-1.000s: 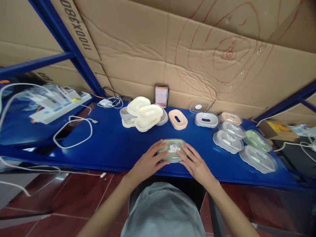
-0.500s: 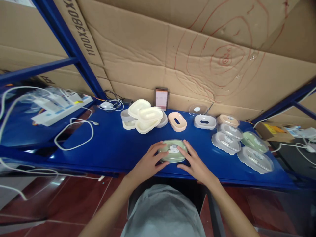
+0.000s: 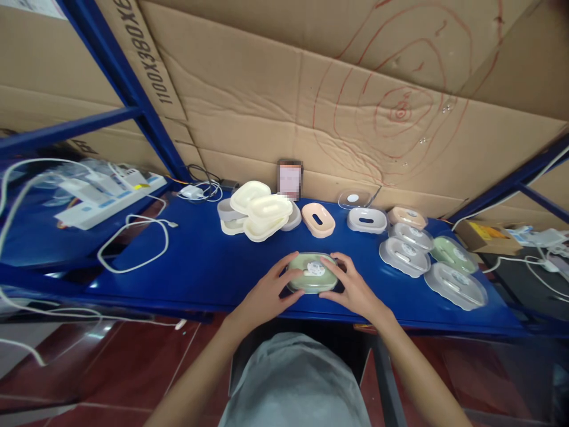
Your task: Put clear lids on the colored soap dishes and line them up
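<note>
Green oval case [image 3: 315, 281], clear-lidded, flat on blue tabletop [image 3: 191, 255].

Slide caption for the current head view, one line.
Left hand and right hand hold a green lidded box at a blue table, cardboard behind.

We observe left hand [image 3: 270, 289] and right hand [image 3: 355, 289] gripping opposite sides of a clear-lidded, pale-green oval plastic box [image 3: 313, 277]. Beyond it we log one slotted peach oval plastic dish [image 3: 318, 229].
</note>
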Tool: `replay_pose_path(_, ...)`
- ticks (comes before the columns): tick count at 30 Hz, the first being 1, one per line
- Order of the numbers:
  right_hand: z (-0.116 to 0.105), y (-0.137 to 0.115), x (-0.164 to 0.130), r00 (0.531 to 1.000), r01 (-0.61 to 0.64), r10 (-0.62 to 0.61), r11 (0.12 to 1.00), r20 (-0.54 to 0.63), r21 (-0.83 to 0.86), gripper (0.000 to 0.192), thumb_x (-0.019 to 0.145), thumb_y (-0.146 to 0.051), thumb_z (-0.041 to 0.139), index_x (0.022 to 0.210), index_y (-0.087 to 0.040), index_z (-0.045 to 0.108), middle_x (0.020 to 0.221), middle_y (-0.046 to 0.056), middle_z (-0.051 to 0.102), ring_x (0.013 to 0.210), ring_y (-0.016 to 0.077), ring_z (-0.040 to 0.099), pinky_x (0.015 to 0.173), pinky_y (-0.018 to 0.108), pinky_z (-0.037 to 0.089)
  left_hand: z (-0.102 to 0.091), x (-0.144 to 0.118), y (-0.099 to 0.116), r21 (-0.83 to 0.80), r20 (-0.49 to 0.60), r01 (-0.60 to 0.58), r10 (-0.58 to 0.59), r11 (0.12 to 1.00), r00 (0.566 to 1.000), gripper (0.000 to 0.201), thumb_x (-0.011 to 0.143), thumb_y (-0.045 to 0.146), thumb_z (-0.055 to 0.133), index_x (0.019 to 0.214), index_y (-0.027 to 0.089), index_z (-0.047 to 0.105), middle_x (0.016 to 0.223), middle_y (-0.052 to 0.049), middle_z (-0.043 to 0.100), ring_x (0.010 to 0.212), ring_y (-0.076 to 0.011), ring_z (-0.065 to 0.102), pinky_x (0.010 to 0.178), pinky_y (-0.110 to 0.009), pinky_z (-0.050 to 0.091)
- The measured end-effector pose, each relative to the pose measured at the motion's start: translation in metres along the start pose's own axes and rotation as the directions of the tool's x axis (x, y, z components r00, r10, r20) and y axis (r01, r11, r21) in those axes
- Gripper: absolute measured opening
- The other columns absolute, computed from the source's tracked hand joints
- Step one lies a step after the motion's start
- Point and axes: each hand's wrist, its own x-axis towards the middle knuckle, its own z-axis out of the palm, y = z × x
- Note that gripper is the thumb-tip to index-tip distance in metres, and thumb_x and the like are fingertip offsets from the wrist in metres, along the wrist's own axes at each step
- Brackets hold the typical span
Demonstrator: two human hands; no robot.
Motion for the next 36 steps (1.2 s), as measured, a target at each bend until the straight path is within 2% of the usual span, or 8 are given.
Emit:
replay_pose_path(8, -0.039, 0.016, -0.019, 0.983, -0.027, -0.001, 0.988, -0.181, -0.152, 0.076, 0.099, -0.045, 0.072, 0.166, -0.046, 0.036, 0.173, 0.003, 0.039, 0.151, 0.0334, 0.052, 0.121, 0.048, 0.054, -0.003, 0.004, 0.009, 0.105, 0.138, 0.048, -0.062, 0.993, 0.989, 0.079, 0.099, 0.039, 0.075, 0.167, 0.034, 0.035, 0.182, -0.012, 0.010, 0.165, -0.0368, 0.027, 0.128, -0.054, 0.041)
replay_pose_path(11, -0.090, 0.064, -0.028, 0.873, -0.240, 0.095, 0.937, -0.478, -0.254, 0.074, 0.098, -0.056, 0.071, 0.163, -0.032, 0.045, 0.169, 0.012, 0.044, 0.153, 0.0392, 0.048, 0.124, 0.063, 0.045, 0.000, 0.004, 0.007, 0.146, 0.155, 0.071, -0.094, 0.987, 0.983, 0.077, 0.103, 0.041, 0.069, 0.169, 0.036, 0.029, 0.181, -0.011, 0.019, 0.163, -0.0360, 0.032, 0.127, -0.056, 0.042)
replay_pose_path(14, -0.142, 0.133, -0.030, 0.701, -0.535, 0.225, 0.793, -0.677, -0.291, 0.085, 0.094, -0.071, 0.068, 0.159, -0.019, 0.052, 0.164, 0.022, 0.047, 0.153, 0.0386, 0.046, 0.125, 0.054, 0.040, 0.004, 0.002, 0.003, 0.184, 0.168, 0.070, -0.101, 0.981, 0.981, 0.071, 0.105, 0.041, 0.065, 0.168, 0.036, 0.032, 0.177, -0.012, 0.031, 0.160, -0.0371, 0.039, 0.126, -0.059, 0.043)
replay_pose_path(19, -0.176, 0.210, -0.025, 0.634, -0.693, 0.391, 0.670, -0.667, -0.266, 0.085, 0.088, -0.072, 0.071, 0.145, -0.009, 0.064, 0.147, 0.031, 0.058, 0.141, 0.0386, 0.056, 0.111, 0.047, 0.046, 0.009, 0.000, -0.001, 0.241, 0.130, 0.038, -0.071, 0.970, 0.989, 0.059, 0.106, 0.040, 0.064, 0.161, 0.030, 0.047, 0.166, -0.012, 0.049, 0.153, -0.0374, 0.049, 0.124, -0.060, 0.047)
replay_pose_path(25, -0.168, 0.209, -0.017, 0.631, -0.708, 0.442, 0.664, -0.637, -0.240, 0.096, 0.086, -0.078, 0.067, 0.146, -0.002, 0.059, 0.143, 0.039, 0.057, 0.139, 0.0457, 0.054, 0.106, 0.058, 0.045, 0.009, 0.000, -0.003, 0.271, 0.103, -0.023, -0.005, 0.962, 0.995, 0.043, 0.106, 0.038, 0.064, 0.146, 0.024, 0.063, 0.159, -0.014, 0.056, 0.149, -0.0358, 0.054, 0.123, -0.060, 0.048)
replay_pose_path(30, -0.132, 0.157, 0.020, 0.729, -0.580, 0.303, 0.749, -0.614, -0.320, 0.077, 0.103, -0.065, 0.050, 0.159, -0.012, 0.047, 0.167, 0.028, 0.040, 0.156, 0.0441, 0.036, 0.122, 0.065, 0.031, 0.010, 0.002, -0.004, 0.284, 0.108, -0.024, -0.007, 0.959, 0.994, 0.042, 0.105, 0.037, 0.065, 0.145, 0.024, 0.063, 0.158, -0.013, 0.057, 0.148, -0.0353, 0.055, 0.124, -0.060, 0.048)
replay_pose_path(33, -0.084, 0.109, 0.062, 0.922, -0.286, 0.157, 0.893, -0.354, -0.349, 0.054, 0.109, -0.052, 0.047, 0.152, -0.023, 0.056, 0.160, 0.015, 0.057, 0.150, 0.0321, 0.050, 0.124, 0.053, 0.038, 0.011, 0.002, -0.005, 0.289, 0.108, -0.018, -0.014, 0.957, 0.994, 0.042, 0.105, 0.038, 0.064, 0.145, 0.025, 0.064, 0.158, -0.012, 0.057, 0.147, -0.0350, 0.056, 0.124, -0.061, 0.047)
replay_pose_path(36, -0.034, 0.069, 0.099, 0.997, -0.045, 0.027, 0.968, -0.076, -0.246, 0.059, 0.108, -0.049, 0.050, 0.159, -0.020, 0.049, 0.166, 0.017, 0.050, 0.156, 0.0365, 0.042, 0.129, 0.062, 0.030, 0.011, 0.001, -0.005, 0.290, 0.101, -0.015, -0.015, 0.957, 0.995, 0.041, 0.105, 0.038, 0.064, 0.144, 0.025, 0.064, 0.158, -0.012, 0.057, 0.147, -0.0351, 0.055, 0.124, -0.060, 0.047)
